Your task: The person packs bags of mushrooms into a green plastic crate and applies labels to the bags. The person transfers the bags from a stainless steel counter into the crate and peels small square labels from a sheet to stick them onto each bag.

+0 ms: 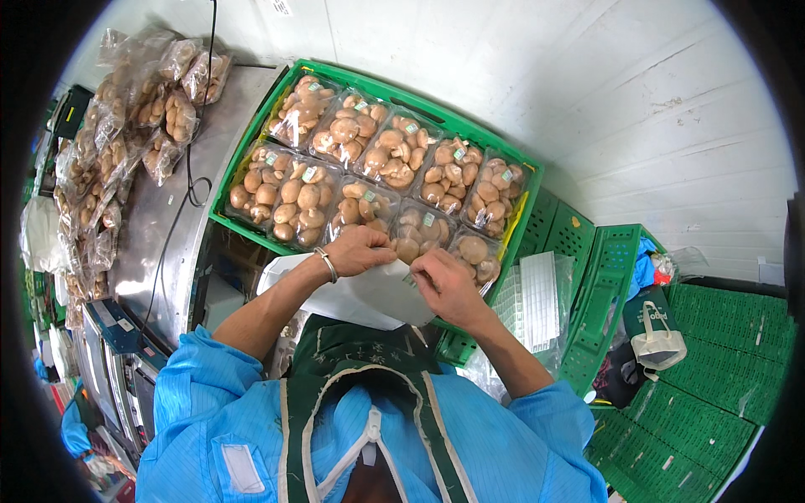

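Note:
A green crate (373, 80) holds several clear-wrapped packs of brown mushrooms (394, 155), most with a small label on top. At its near edge, my left hand (359, 251), a bracelet on its wrist, is closed in a pinch at the upper edge of a white sheet (369, 295). My right hand (449, 285) is also closed, thumb and fingers pressed together beside the sheet's right edge. A small pale-green label (409, 280) shows close to the right fingertips; whatever they grip is too small to make out. My hands partly cover the nearest packs.
Bagged mushrooms (109, 159) lie heaped on a metal table (226, 109) at left, a black cable (186, 159) hanging across it. Clear-wrapped label sheets (537, 302) rest on green crates at right. More green crates (721, 360) are stacked beyond a cloth bag (658, 345). A white wall stands behind.

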Action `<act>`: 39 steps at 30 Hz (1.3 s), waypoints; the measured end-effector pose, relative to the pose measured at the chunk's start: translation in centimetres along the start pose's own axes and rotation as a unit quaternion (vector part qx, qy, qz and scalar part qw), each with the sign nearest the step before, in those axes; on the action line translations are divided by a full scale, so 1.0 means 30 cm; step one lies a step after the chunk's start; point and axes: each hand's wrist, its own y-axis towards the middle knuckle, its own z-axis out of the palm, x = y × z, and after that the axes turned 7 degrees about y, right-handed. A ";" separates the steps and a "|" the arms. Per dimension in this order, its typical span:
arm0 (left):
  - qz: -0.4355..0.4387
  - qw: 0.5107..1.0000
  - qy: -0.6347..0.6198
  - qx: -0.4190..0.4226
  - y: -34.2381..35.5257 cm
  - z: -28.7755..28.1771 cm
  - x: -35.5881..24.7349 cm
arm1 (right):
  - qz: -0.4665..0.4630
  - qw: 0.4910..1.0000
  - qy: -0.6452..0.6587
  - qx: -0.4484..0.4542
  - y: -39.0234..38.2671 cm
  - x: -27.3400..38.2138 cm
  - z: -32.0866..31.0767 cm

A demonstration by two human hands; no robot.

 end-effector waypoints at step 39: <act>0.075 0.983 -0.096 0.139 -0.097 0.236 -0.153 | 0.305 0.936 0.142 -0.107 -0.433 0.171 0.026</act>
